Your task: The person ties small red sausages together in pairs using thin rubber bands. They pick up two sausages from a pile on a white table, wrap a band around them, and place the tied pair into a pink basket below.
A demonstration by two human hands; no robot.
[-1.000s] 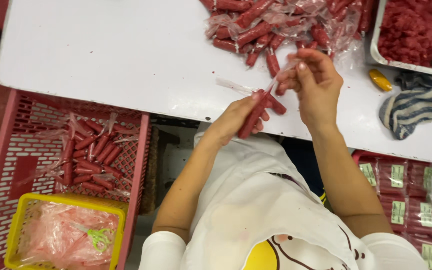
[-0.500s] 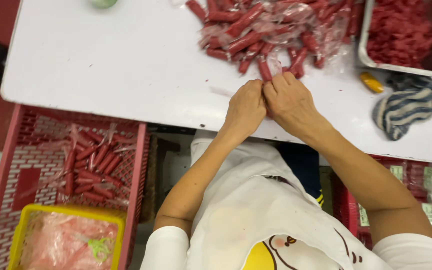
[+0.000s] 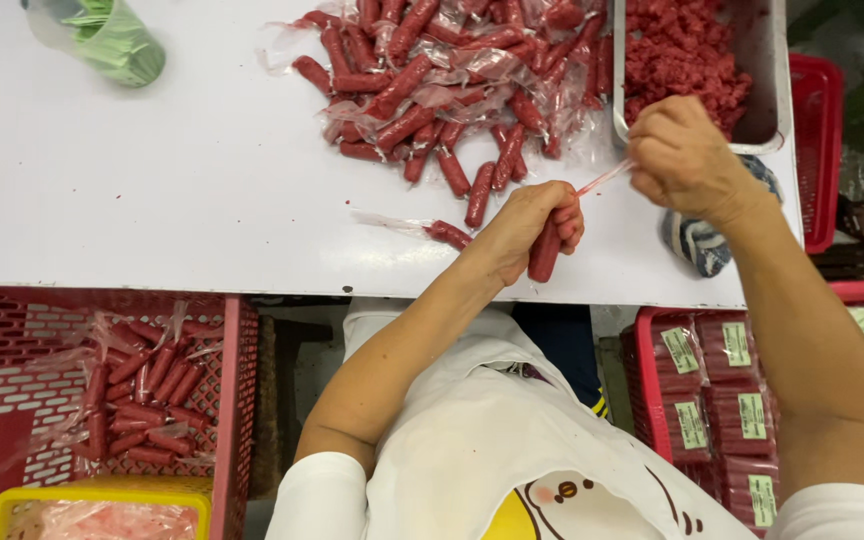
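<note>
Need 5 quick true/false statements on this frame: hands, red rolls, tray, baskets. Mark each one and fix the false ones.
1. The left hand grips a red wrapped roll. True.
2. The right hand rests flat on the white table. False: it is raised and closed, pinching a thin strand of wrap that runs to the roll.
3. The metal tray holds red minced filling. True.
4. The pile of wrapped rolls lies in the yellow basket. False: it lies on the table; the yellow basket sits below the table's edge at lower left.
5. The red basket on the left holds more red rolls. True.
</note>
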